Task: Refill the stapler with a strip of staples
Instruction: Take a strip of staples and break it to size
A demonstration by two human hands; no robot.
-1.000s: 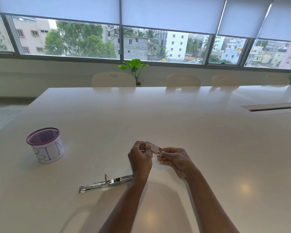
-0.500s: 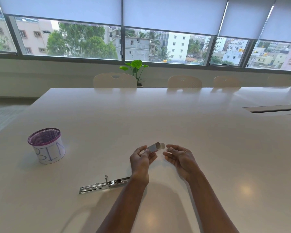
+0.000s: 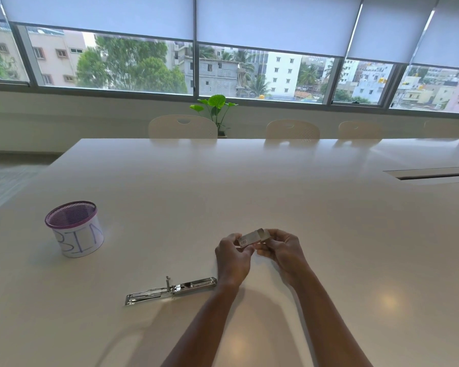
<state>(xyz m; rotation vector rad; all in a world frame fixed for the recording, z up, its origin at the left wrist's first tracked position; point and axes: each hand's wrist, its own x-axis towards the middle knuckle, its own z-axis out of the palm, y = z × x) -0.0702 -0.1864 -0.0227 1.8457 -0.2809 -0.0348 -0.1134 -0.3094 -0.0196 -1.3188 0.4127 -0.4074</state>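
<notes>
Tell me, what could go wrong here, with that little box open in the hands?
1. The box is held in the air between the left hand and right hand with its flap open, so staples might slip out onto the table.
2. The stapler lies opened flat beside the left wrist; a forearm could knock it.

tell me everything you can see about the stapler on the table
The stapler is a slim, shiny bare-metal one, swung fully open so it lies flat as one long strip on the white table. A small upright post stands near its middle hinge. It runs left to right, its right end rising slightly toward the left hand and reaching its wrist, though contact is unclear. No staples are discernible in it.
</notes>
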